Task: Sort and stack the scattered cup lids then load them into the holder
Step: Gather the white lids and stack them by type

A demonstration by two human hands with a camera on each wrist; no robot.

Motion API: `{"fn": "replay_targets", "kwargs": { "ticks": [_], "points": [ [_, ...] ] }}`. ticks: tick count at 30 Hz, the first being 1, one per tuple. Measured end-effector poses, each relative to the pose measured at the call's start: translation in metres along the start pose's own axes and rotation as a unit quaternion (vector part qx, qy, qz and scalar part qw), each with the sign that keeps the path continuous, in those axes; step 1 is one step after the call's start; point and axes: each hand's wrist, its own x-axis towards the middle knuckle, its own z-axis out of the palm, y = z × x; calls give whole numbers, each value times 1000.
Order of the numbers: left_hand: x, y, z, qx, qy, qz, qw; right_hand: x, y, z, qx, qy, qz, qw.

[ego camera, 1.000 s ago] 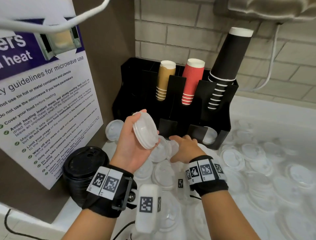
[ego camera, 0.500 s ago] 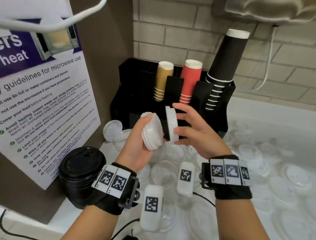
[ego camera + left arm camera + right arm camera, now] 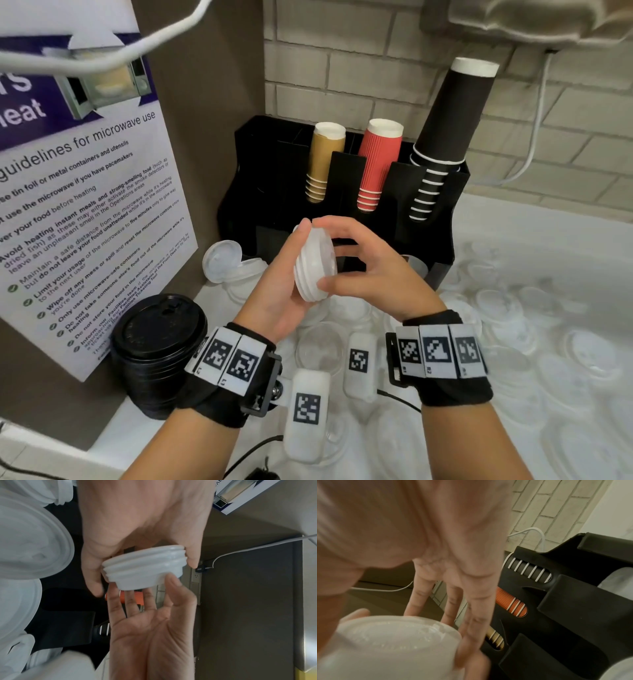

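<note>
A short stack of white cup lids is held on edge in front of the black holder. My left hand grips the stack from the left, thumb on its upper rim. My right hand closes on it from the right, index finger on top and thumb at the lower edge. The left wrist view shows the ribbed stack between my left hand's fingers and the right thumb. In the right wrist view the top lid sits under my fingers.
Several loose white lids cover the counter to the right and below my hands. A stack of black lids stands at the left by the poster. Gold, red and black cups fill the holder's slots.
My right hand picked a lid off the counter, carried it up and set it against the stack in my left hand. The two hands have now come together on the stack.
</note>
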Motion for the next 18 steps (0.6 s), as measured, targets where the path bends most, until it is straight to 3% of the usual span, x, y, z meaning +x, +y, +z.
{"fn": "replay_targets", "kwargs": {
  "ticks": [3,6,8,10,12,14,17,18],
  "points": [
    [1,5,-6,-17,12,14,1000,4,3,0,13,27,40,999],
    [0,19,-15,-39,39,48,997,10,2,1,-95,59,47,993],
    [0,29,-18,-55,31,70,996,11,0,5,-226,-47,20,973],
    [1,37,-19,-56,27,87,994,7,-1,19,-322,-222,19,920],
    [2,44,-19,-28,38,98,994,-1,0,36,-358,-344,14,868],
    [3,48,-19,6,39,106,994,-12,9,51,-404,-419,5,813],
    [3,50,-19,21,32,107,993,-28,24,63,-557,-497,-50,663],
    [3,51,-19,21,31,106,994,-31,27,64,-581,-504,-73,635]
  ]
}}
